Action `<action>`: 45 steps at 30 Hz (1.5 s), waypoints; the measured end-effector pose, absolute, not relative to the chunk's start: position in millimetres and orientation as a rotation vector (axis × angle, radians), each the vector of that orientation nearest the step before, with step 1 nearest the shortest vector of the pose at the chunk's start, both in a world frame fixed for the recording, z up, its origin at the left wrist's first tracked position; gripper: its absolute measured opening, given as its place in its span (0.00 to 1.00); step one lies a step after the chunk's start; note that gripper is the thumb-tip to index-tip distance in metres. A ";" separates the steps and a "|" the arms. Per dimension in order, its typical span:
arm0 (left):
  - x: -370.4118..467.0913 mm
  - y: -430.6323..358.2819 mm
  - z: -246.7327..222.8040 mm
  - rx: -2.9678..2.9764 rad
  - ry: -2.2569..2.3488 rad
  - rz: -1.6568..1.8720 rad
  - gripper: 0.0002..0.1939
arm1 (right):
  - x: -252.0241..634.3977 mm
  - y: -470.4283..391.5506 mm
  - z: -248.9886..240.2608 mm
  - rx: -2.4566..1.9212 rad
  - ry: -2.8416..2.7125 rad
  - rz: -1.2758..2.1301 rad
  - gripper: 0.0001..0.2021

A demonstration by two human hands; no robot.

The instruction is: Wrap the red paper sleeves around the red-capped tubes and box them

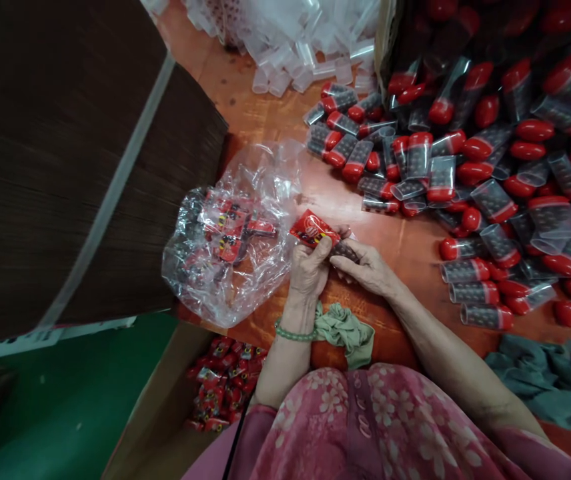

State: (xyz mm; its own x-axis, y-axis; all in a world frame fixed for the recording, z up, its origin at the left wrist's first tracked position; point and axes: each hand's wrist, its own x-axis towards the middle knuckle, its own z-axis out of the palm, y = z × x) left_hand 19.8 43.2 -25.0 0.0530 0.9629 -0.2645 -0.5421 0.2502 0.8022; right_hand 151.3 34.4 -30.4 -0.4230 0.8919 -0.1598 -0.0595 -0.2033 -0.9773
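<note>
My left hand (309, 270) is closed around a red printed packet (311, 227), its thumb pressed on the packet's near edge. Just right of it, my right hand (365, 265) pinches a small clear sleeve with dark dots (345, 251), which meets the packet's right end. My fingers hide where the two join. To the left lies a crumpled clear plastic bag (260, 280) with several red printed packets (230, 230) in or under it. Below my wrists is a crumpled pale green cloth (348, 332).
Many red-capped clear dotted containers (419, 153) are heaped on the right of the orange table (390, 233). Clear sleeves (290, 63) are piled at the back. A tall dark strapped stack (65, 147) stands left. Below, a cardboard box (158, 407) holds red pieces. A dark green cloth (540, 380) lies right.
</note>
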 end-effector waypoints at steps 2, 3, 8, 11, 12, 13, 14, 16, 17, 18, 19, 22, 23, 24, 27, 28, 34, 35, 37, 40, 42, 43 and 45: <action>17.9 43.7 -26.8 0.591 0.942 1.231 0.19 | 150.6 34.1 -30.2 -1.068 -1.339 1.713 0.18; 17.0 43.7 -27.1 0.600 0.958 1.229 0.19 | 150.4 34.1 -30.4 -1.079 -1.345 1.711 0.17; 17.2 41.8 -26.0 0.625 1.047 1.247 0.17 | 152.2 34.5 -33.5 -1.076 -1.354 1.742 0.15; 20.9 41.2 -25.3 0.607 1.051 1.299 0.15 | 153.9 34.9 -36.6 -1.084 -1.352 1.753 0.16; 22.1 41.4 -25.2 0.596 1.038 1.332 0.15 | 154.2 35.2 -37.7 -1.087 -1.355 1.736 0.16; 23.2 41.9 -25.2 0.584 1.022 1.365 0.16 | 154.3 35.5 -38.7 -1.089 -1.367 1.708 0.16; 24.0 42.6 -25.4 0.570 1.007 1.398 0.16 | 154.3 35.9 -39.5 -1.093 -1.387 1.666 0.16; 24.7 44.1 -26.6 0.541 0.994 1.442 0.16 | 154.0 36.7 -40.4 -1.105 -1.438 1.559 0.15; 24.7 44.9 -27.7 0.529 1.000 1.451 0.15 | 153.8 37.0 -40.4 -1.110 -1.457 1.508 0.14; 24.4 45.6 -29.0 0.518 1.010 1.453 0.15 | 153.7 37.3 -40.1 -1.113 -1.463 1.470 0.14; 24.0 46.1 -30.3 0.513 1.020 1.444 0.16 | 153.8 37.6 -39.5 -1.113 -1.451 1.456 0.14; 22.3 46.5 -32.6 0.520 1.024 1.374 0.16 | 155.7 38.4 -37.0 -1.080 -1.367 1.552 0.16; 21.7 46.2 -32.4 0.530 1.011 1.344 0.16 | 157.2 38.8 -36.4 -1.070 -1.335 1.602 0.17; 21.0 45.8 -31.7 0.543 0.991 1.311 0.16 | 159.0 39.3 -36.2 -1.061 -1.301 1.659 0.18; 18.4 44.3 -28.9 0.591 0.916 1.234 0.17 | 165.4 40.9 -38.0 -1.040 -1.215 1.819 0.21; 17.4 43.8 -28.4 0.612 0.896 1.208 0.17 | 167.2 41.3 -39.2 -1.033 -1.196 1.858 0.21; 13.7 44.2 -33.7 0.689 0.931 1.130 0.20 | 162.7 40.6 -39.3 -1.074 -1.216 1.804 0.20; 13.8 44.5 -34.9 0.684 0.957 1.151 0.19 | 160.1 40.1 -37.8 -1.110 -1.263 1.682 0.19; 14.0 45.0 -36.5 0.670 1.006 1.191 0.17 | 156.1 39.0 -35.3 -1.176 -1.351 1.398 0.17; 13.0 44.9 -37.3 0.665 1.024 1.173 0.15 | 155.8 37.6 -36.1 -1.197 -1.328 1.468 0.17; 11.6 44.4 -37.4 0.680 1.012 1.124 0.16 | 158.1 37.1 -38.6 -1.153 -1.213 1.762 0.20; 11.0 44.0 -37.4 0.686 1.000 1.100 0.16 | 159.1 37.0 -39.4 -1.131 -1.165 1.858 0.22; 10.2 43.5 -37.5 0.700 0.958 1.059 0.18 | 160.0 37.0 -39.1 -1.130 -1.146 1.854 0.22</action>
State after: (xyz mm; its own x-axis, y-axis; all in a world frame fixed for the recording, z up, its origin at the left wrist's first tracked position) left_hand 10.2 43.5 -37.5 0.1778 0.9362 -0.3032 -0.3957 0.3502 0.8490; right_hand 160.0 37.0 -39.1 -0.3977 0.8598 -0.3201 -0.0977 -0.3866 -0.9171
